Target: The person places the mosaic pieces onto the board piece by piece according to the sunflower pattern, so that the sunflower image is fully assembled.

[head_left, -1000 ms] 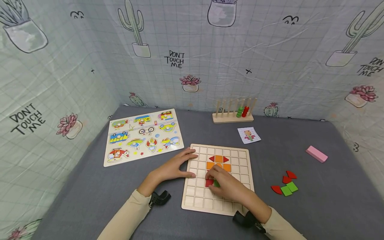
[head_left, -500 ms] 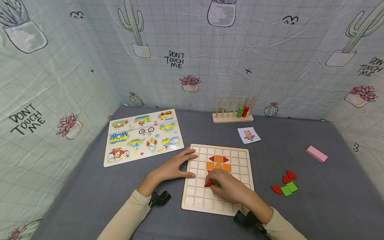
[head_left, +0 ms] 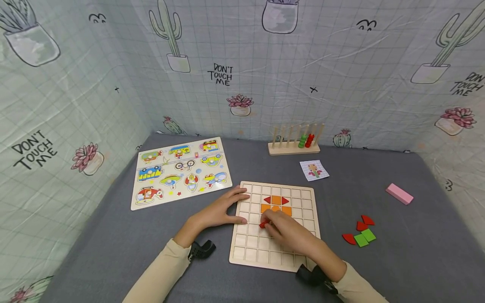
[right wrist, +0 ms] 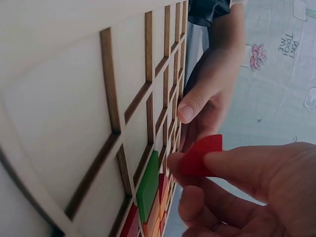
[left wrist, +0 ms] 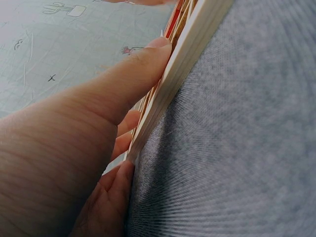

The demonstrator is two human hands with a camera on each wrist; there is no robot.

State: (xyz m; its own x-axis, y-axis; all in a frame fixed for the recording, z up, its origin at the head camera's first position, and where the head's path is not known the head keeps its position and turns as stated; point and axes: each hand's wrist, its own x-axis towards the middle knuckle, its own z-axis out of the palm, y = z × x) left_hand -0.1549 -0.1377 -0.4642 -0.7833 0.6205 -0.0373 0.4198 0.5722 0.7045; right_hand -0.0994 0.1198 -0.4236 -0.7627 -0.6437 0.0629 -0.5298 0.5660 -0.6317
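My right hand (head_left: 289, 233) pinches a red tile (right wrist: 201, 157) with a rounded edge between thumb and fingers. The tile is lifted off the wooden grid board (head_left: 242, 253), tilted. Flat on the left edge of that board rests my left hand (head_left: 219, 211), fingers spread; in the left wrist view its thumb (left wrist: 148, 61) touches the board's face near the rim. Set in the grid are orange tiles (head_left: 286, 211), red triangles (head_left: 285, 201) and, in the right wrist view, a green tile (right wrist: 147, 187) close to my right fingers. My right hand covers part of the pattern.
Loose red tiles (head_left: 349, 239) and green tiles (head_left: 361, 240) lie right of the board, with a pink block (head_left: 400, 194) farther out. Behind stand a picture card (head_left: 314, 170) and a peg rack (head_left: 293, 148). A vehicle puzzle (head_left: 182, 172) lies at back left.
The red tile lay flat in the grid, then was tipped up, and is now raised in my right fingers. My right hand has shifted slightly away from me. The left hand has stayed still.
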